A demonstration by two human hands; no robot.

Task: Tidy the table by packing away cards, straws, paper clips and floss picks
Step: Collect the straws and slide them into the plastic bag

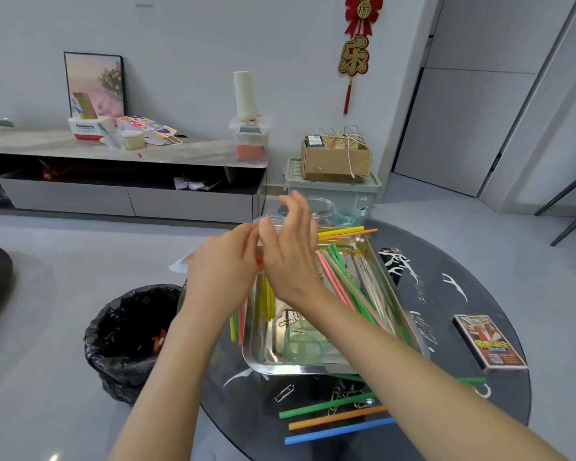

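Note:
My left hand (222, 264) grips a bundle of coloured straws (267, 302) whose lower ends hang over the steel tray (266, 357). My right hand (288, 251) is raised beside it, fingers straight, against the top of the bundle. More pink and green straws (353, 287) lie slanted in the tray, others (343, 231) cross its far rim, and three (333, 419) lie on the dark round table (446, 294). Paper clips (285, 392) and white floss picks (454, 284) are scattered on the table. A card box (489, 341) sits at the right. A green cup (305, 344) lies in the tray.
A bin with a black bag (130, 334) stands on the floor left of the table. Clear jars (321, 211) stand at the table's far edge behind my hands. A green crate with a cardboard box (335, 158) sits beyond, beside a low TV cabinet (123, 168).

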